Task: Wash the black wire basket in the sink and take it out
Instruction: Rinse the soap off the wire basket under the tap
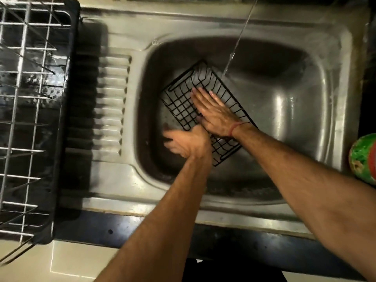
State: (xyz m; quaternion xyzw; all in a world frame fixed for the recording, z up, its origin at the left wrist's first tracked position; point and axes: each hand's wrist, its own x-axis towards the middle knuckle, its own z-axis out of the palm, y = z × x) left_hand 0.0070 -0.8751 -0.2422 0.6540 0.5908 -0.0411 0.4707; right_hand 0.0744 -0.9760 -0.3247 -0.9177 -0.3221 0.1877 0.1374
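A black wire basket (183, 98) lies tilted inside the steel sink (333, 110), its long side running from upper left to lower right. My right hand (213, 112) rests flat on the basket's mesh with fingers straight and together, a red thread around the wrist. My left hand (187, 142) is at the basket's lower left edge, blurred, fingers spread toward the left; whether it grips the wire is unclear. A stream of water (236, 47) falls from the top just beyond the basket's far corner.
A ribbed steel drainboard (112, 102) adjoins the bowl on the left. Further left stands a white wire dish rack (26, 119) on a black tray. A green and red container (364, 157) sits at the right edge. A dark counter edge runs along the front.
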